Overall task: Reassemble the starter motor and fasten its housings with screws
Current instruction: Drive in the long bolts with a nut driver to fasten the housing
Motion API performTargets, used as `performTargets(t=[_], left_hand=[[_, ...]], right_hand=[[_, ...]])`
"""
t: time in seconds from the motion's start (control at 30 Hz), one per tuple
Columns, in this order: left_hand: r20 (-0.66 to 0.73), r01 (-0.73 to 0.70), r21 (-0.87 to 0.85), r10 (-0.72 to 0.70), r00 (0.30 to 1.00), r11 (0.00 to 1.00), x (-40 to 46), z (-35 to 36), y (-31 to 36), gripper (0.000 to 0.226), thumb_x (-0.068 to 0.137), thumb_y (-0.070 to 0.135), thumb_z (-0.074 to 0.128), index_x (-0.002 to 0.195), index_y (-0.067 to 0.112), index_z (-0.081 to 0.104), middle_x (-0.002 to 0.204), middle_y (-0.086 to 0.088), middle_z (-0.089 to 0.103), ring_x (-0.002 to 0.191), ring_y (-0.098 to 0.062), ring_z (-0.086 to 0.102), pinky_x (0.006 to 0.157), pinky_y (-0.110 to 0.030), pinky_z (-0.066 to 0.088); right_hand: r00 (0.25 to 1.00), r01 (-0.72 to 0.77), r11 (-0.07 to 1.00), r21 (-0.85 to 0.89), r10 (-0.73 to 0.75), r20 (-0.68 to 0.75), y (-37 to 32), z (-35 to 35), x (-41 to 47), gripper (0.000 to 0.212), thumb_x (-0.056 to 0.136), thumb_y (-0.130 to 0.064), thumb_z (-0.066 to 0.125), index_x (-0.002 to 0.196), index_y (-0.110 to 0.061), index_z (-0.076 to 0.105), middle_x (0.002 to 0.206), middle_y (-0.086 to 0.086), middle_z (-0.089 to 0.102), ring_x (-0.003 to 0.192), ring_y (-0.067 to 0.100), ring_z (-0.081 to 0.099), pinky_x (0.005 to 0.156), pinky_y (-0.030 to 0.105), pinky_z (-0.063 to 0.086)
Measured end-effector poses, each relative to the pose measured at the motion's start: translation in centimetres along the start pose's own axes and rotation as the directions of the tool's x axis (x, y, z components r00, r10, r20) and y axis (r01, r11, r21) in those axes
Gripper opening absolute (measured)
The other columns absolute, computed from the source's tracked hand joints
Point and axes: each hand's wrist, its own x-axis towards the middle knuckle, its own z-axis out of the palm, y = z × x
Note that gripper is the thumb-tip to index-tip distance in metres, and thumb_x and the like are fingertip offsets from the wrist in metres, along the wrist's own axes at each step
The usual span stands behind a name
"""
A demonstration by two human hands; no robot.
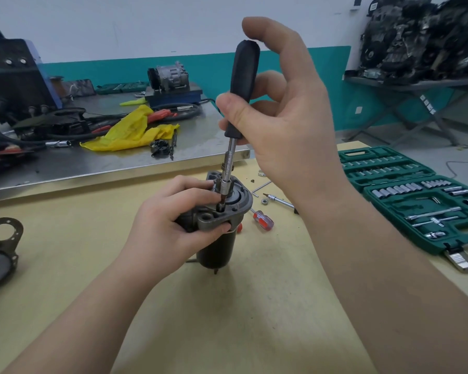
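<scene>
My right hand [289,114] pinches one black-handled screwdriver [242,95] between thumb and curled fingers, index finger raised; its bit sits in a hole of the grey housing. My left hand [173,225] grips the one starter motor [216,238], standing upright on the tan table [227,319], fingertips beside the bit. One red-handled screwdriver [264,220] lies just right; one green socket case [416,195] lies open farther right. The shaft's writing is unreadable.

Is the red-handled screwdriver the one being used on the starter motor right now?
No, the right hand holds a black-handled driver on the dark cylindrical starter motor, while the red-handled screwdriver lies on the table.
</scene>
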Motion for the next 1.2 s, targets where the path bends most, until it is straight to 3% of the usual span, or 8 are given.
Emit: performTargets(t=[0.13, 0.3, 0.47, 0.57, 0.67, 0.83, 0.93, 1.2], left_hand=[[0.013, -0.032, -0.009, 0.032, 0.999, 0.999, 0.02, -0.27, -0.17, 0.04, 0.071, 0.034, 0.091, 0.107, 0.026, 0.077, 0.122, 0.005, 0.068, 0.122, -0.01, 0.066, 0.098, -0.035, 0.057], [0.033, 0.008, -0.068, -0.006, 0.999, 0.998, 0.03, -0.11, -0.2, 0.035, 0.076, 0.045, 0.083, 0.106, 0.028, 0.078, 0.122, 0.009, 0.067, 0.124, -0.013, 0.065, 0.096, -0.041, 0.059], [0.047, 0.006, -0.084, -0.002, 0.999, 0.996, 0.04, -0.12, -0.48, 0.031, 0.079, 0.045, 0.081, 0.107, 0.032, 0.077, 0.123, 0.011, 0.067, 0.123, -0.013, 0.066, 0.095, -0.044, 0.06], [0.035, 0.029, -0.122, -0.025, 0.999, 0.992, -0.01, -0.09, -0.7, 0.028, 0.083, 0.047, 0.079, 0.106, 0.029, 0.079, 0.124, 0.009, 0.068, 0.12, -0.015, 0.068, 0.095, -0.044, 0.06], [0.025, 0.039, -0.124, -0.037, 0.999, 0.991, 0.01, -0.13, -0.65, 0.025, 0.086, 0.045, 0.076, 0.105, 0.029, 0.079, 0.123, 0.009, 0.068, 0.118, -0.016, 0.069, 0.093, -0.039, 0.06], [0.035, 0.044, -0.115, -0.04, 0.999, 0.992, 0.1, 0.02, -0.33, 0.017, 0.087, 0.044, 0.075, 0.103, 0.037, 0.077, 0.123, 0.013, 0.067, 0.118, -0.015, 0.068, 0.092, -0.038, 0.06], [0.03, 0.047, -0.115, -0.044, 0.999, 0.992, 0.07, 0.03, -0.38, 0.019, 0.087, 0.043, 0.075, 0.102, 0.032, 0.078, 0.123, 0.011, 0.068, 0.118, -0.016, 0.069, 0.092, -0.037, 0.06], [0.038, 0.055, -0.1, -0.052, 0.998, 0.993, 0.18, -0.04, -0.06, 0.028, 0.082, 0.043, 0.078, 0.103, 0.025, 0.081, 0.123, 0.011, 0.068, 0.117, -0.01, 0.069, 0.094, -0.029, 0.059]], right_hand=[[0.999, -0.029, 0.997, 0.067, 0.03, -0.015, 0.19, -0.18, 0.08, 0.042, 0.103, -0.014, 0.068, 0.143, -0.021, 0.056, 0.087, 0.003, 0.072, 0.082, 0.031, 0.075, 0.079, 0.051, 0.066], [0.998, -0.059, 0.99, 0.131, 0.057, 0.02, 0.5, -0.45, 0.2, 0.037, 0.109, -0.011, 0.051, 0.142, -0.027, 0.058, 0.106, 0.041, 0.062, 0.097, 0.067, 0.057, 0.08, 0.075, 0.053], [0.999, -0.029, 0.993, 0.11, 0.032, -0.027, 0.14, -0.33, 0.12, 0.045, 0.104, -0.011, 0.066, 0.147, -0.018, 0.054, 0.089, -0.001, 0.076, 0.084, 0.028, 0.077, 0.079, 0.049, 0.067], [0.998, -0.021, 0.997, 0.079, 0.026, -0.056, 0.03, -0.39, 0.22, 0.046, 0.102, -0.014, 0.071, 0.145, -0.02, 0.058, 0.082, -0.011, 0.07, 0.081, 0.025, 0.077, 0.076, 0.043, 0.067], [0.997, -0.046, 0.995, 0.092, 0.051, -0.058, -0.12, -0.51, 0.31, 0.039, 0.104, -0.014, 0.068, 0.142, -0.019, 0.063, 0.087, -0.009, 0.07, 0.088, 0.029, 0.076, 0.08, 0.047, 0.066], [0.996, -0.083, 0.981, 0.173, 0.086, -0.012, -0.09, -0.91, 0.11, 0.037, 0.109, -0.004, 0.052, 0.143, -0.016, 0.06, 0.109, 0.015, 0.075, 0.095, 0.032, 0.077, 0.088, 0.048, 0.065], [0.998, -0.047, 0.99, 0.132, 0.051, -0.023, -0.11, -0.68, 0.06, 0.04, 0.108, -0.004, 0.056, 0.147, -0.014, 0.056, 0.109, 0.013, 0.075, 0.098, 0.032, 0.076, 0.087, 0.048, 0.065], [0.995, -0.028, 0.996, 0.088, 0.037, -0.093, -0.09, -0.44, 0.25, 0.04, 0.099, -0.015, 0.075, 0.137, -0.018, 0.065, 0.088, -0.006, 0.063, 0.073, 0.016, 0.069, 0.069, 0.038, 0.067]])
